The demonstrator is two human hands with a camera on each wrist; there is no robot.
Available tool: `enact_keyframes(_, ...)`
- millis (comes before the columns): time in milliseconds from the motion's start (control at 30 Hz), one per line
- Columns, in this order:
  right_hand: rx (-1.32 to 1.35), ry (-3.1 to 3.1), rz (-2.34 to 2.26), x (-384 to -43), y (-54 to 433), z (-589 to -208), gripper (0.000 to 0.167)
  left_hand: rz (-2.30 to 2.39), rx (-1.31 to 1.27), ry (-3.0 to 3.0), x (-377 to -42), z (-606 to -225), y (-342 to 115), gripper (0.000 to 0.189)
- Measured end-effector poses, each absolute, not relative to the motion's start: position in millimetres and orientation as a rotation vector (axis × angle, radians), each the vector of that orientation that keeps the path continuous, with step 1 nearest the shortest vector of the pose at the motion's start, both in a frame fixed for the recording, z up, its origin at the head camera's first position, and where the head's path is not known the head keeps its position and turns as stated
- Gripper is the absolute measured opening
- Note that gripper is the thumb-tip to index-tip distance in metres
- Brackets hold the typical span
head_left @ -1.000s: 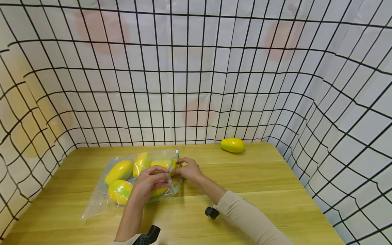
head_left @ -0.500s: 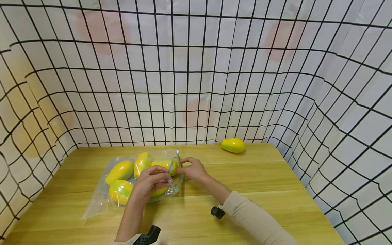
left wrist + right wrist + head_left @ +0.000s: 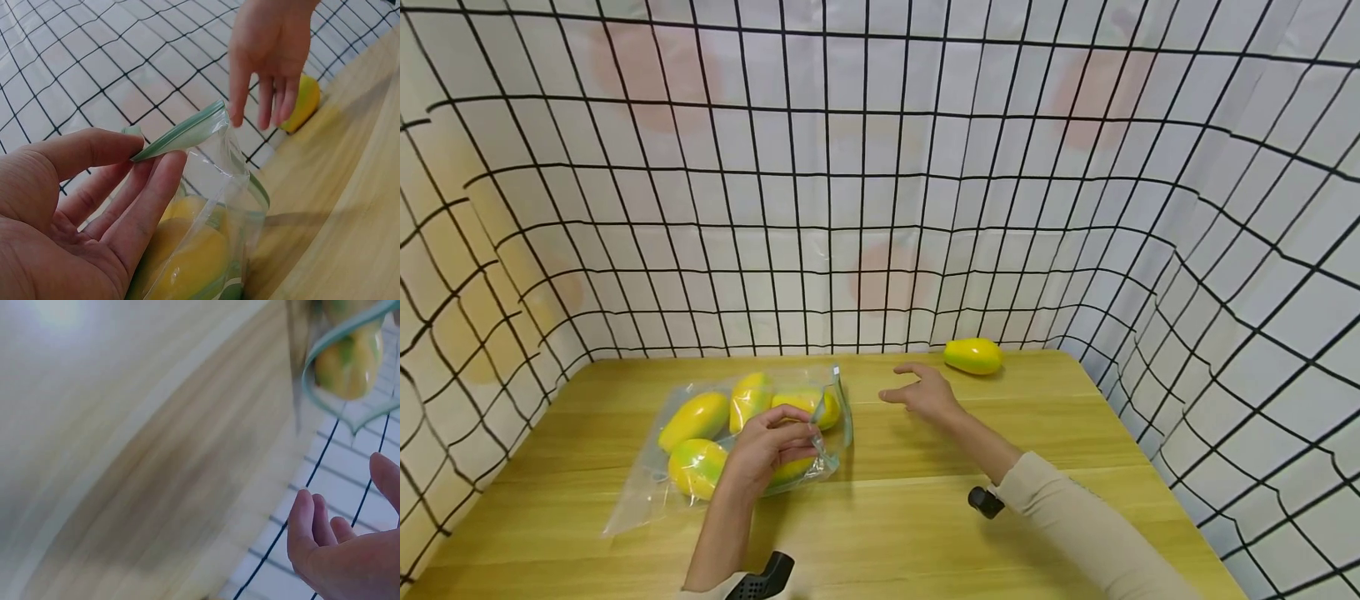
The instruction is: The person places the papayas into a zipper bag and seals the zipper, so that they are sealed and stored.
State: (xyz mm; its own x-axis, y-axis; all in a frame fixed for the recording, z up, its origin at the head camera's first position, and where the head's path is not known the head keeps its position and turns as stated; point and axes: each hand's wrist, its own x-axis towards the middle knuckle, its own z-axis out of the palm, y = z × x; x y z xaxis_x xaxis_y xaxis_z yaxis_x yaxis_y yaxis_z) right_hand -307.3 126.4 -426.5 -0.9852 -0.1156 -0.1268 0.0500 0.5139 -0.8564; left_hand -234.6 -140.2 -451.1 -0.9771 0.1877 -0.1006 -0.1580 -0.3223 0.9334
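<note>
A clear zip-top bag (image 3: 638,498) lies on the left part of the table with several yellow-green mangoes (image 3: 696,419) inside. My left hand (image 3: 766,446) pinches the bag's green zip edge (image 3: 187,130) between thumb and fingers. In the left wrist view the bag's mouth gapes open beside those fingers. My right hand (image 3: 927,394) holds nothing, its fingers loosely extended in the air to the right of the bag. A single loose mango (image 3: 973,356) rests near the table's back edge, just beyond the right hand.
The wooden table (image 3: 910,533) carries all of this. White cloth walls with a black grid (image 3: 880,208) close off the back and both sides. Dark wrist cameras (image 3: 987,502) stick out from both sleeves.
My right hand has let go of the bag's mouth and moved right, toward the loose mango. The left hand keeps its pinch on the bag in the same spot.
</note>
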Motion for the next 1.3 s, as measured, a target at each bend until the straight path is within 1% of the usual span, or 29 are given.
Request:
enact_keyframes(233,-0.085,2.626,-1.415,-313,162,-420,0.067,2.396,0.038,1.694,-235,-451,-141,0.006)
enact_keyframes(533,-0.154,2.78,-1.202,-318,207,-416,0.074,2.39,0.024,1.697,-236,-452,-140,0.005)
enact_keyframes(733,-0.11,2.849,-1.165,-324,234,-414,0.08,2.385,0.02,1.717,-236,-451,-139,0.004)
enact_keyframes(1000,-0.055,2.972,-1.131,-345,255,-417,0.086,2.389,0.024,1.712,-236,-451,-140,0.004)
enact_keyframes(1300,-0.008,3.031,-1.16,-366,260,-419,0.093,2.389,0.011,1.708,-236,-452,-140,0.005)
